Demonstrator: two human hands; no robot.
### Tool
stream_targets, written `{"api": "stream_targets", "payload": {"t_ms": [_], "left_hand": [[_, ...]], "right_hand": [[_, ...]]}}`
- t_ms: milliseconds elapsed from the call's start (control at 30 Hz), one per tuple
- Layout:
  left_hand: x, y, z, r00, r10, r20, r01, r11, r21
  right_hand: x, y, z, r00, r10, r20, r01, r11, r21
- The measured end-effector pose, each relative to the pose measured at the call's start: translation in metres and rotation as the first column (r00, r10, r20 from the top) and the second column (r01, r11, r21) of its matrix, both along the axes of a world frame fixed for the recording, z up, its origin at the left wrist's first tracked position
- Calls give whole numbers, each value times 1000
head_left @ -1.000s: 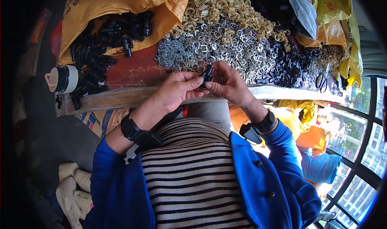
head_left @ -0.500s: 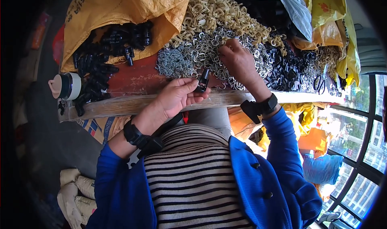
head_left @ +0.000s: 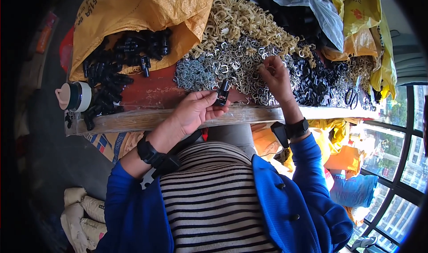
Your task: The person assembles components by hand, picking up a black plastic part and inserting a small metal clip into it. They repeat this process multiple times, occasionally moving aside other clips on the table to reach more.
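Observation:
My left hand (head_left: 194, 113) grips a small black cylindrical fitting (head_left: 222, 94) between thumb and fingers, just above the table's front edge. Thumb and forefinger of my right hand (head_left: 278, 82) are pinched together over the pile of silver U-shaped metal clips (head_left: 243, 70); a small pale bit shows at the fingertips, too small to name. Left of those clips lies a heap of small grey metal pieces (head_left: 192, 74). Beige U-shaped plastic pieces (head_left: 236, 19) are piled behind. To the right of my right hand spreads a heap of small black pieces (head_left: 312, 83).
Black fittings (head_left: 104, 77) spill from an orange woven sack (head_left: 147, 12) at the left, beside a pink-lidded jar (head_left: 76, 96). Scissors (head_left: 352, 97) lie at the right, near yellow bags (head_left: 365, 12). The wooden table edge (head_left: 156, 118) runs in front of me.
My right hand has come up off the clip pile, moving right and a little toward me, fingers still pinched. My left hand keeps the black fitting in almost the same place.

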State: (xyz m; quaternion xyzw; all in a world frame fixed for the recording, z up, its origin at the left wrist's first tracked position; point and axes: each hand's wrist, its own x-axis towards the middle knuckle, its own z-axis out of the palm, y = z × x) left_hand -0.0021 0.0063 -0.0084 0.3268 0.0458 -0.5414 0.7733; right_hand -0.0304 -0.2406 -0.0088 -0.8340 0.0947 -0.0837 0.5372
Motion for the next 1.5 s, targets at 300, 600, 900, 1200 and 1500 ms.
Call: {"api": "stream_targets", "payload": {"t_ms": [300,600,900,1200,1500], "left_hand": [[0,-2,0,999,13,34,-13,1000,4],[-6,-7,5,999,52,13,-52,999,16],[-9,-4,1,997,75,10,-75,997,35],[-6,-8,4,999,14,44,-16,999,38],[-4,-4,5,997,16,70,-20,998,63]], "right_hand": [[-16,25,18,972,199,-126,-75,770,633],[-18,66,38,921,389,-25,-337,825,453],[-17,72,39,907,420,-31,-391,867,311],[-26,79,21,983,180,23,-182,970,161],[-58,-24,35,989,-144,-15,91,699,-710]]}}
